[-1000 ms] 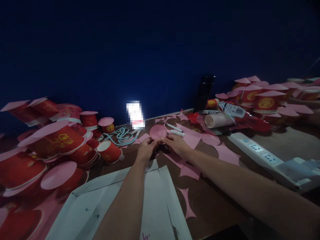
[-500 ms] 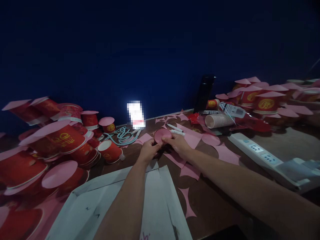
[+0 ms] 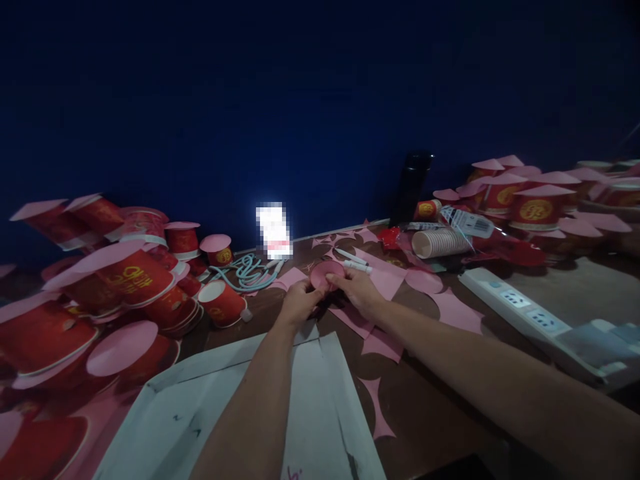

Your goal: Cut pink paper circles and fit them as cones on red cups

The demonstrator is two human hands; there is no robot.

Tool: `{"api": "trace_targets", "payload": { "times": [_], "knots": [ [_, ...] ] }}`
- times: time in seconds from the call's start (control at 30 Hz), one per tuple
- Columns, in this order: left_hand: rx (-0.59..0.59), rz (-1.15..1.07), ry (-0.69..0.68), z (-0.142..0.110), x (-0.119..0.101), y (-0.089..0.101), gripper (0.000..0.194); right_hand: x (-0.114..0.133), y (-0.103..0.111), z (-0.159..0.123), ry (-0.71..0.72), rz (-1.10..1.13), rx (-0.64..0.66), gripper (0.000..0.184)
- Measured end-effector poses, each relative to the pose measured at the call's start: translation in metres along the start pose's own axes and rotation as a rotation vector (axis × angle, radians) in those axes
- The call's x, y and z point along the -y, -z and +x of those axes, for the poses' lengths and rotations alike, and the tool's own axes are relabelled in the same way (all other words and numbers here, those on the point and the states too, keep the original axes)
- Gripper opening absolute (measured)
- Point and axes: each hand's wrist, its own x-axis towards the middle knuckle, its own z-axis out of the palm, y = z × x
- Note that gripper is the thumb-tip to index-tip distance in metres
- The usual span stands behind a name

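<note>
Both hands meet at the middle of the brown table around a round pink paper disc (image 3: pixel 319 273). My left hand (image 3: pixel 300 304) is closed at its near left edge, thumb on top. My right hand (image 3: pixel 358 291) grips from the right, its fingertips pressed on the disc near the left thumb. What lies under the disc is hidden by the hands. Just behind it are a pen (image 3: pixel 350 256) and a white marker (image 3: pixel 357 267). Pink paper offcuts (image 3: pixel 460 310) lie to the right, and a red paper cup (image 3: pixel 223 305) lies tipped on the left.
Red cups with pink discs on them crowd the left (image 3: pixel 133 277) and back right (image 3: pixel 540 208). A white board (image 3: pixel 200 400) lies in front. Further off are a coiled cable (image 3: pixel 245 272), a lit pixelated screen (image 3: pixel 274 230), a dark bottle (image 3: pixel 411 190), stacked cups (image 3: pixel 440 243) and a power strip (image 3: pixel 520 310).
Both hands keep hold of the pink disc in nearly the same place. The whole view has shifted very slightly.
</note>
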Motion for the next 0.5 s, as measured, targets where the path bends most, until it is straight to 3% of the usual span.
{"api": "trace_targets", "payload": {
  "times": [0.3, 0.5],
  "knots": [
    [-0.070, 0.167, -0.009, 0.0001, 0.0001, -0.0003, 0.035, 0.0049, -0.0024, -0.0042, -0.007, -0.087, -0.024, 0.026],
    [-0.085, 0.108, -0.019, -0.0005, -0.0021, -0.0004, 0.032, 0.0099, -0.0030, -0.0063, -0.030, -0.029, 0.007, 0.027]
  ]
}}
